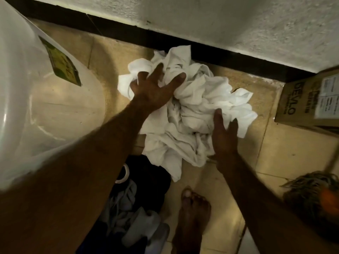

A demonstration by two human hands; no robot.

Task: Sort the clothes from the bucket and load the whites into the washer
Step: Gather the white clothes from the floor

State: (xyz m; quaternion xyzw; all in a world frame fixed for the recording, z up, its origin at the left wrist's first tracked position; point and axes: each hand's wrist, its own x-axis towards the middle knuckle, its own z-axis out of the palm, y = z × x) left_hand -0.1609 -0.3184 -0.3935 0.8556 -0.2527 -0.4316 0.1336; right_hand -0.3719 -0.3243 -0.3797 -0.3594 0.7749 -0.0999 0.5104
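A crumpled pile of white clothes [192,107] lies on the tiled floor by the wall. My left hand [156,87] rests on the pile's far left side with its fingers spread and dug into the cloth. My right hand [224,136] presses flat against the pile's near right edge. A white plastic bucket [36,107] stands at the left, seen from above, with a green label on its rim. Dark and grey clothes [139,208] lie in a separate heap on the floor, below the white pile.
A brown cardboard box [308,101] stands at the right against the dark skirting. A mop head [311,195] with an orange part lies at the lower right. A bare foot [192,217] stands on the tiles just below the white pile.
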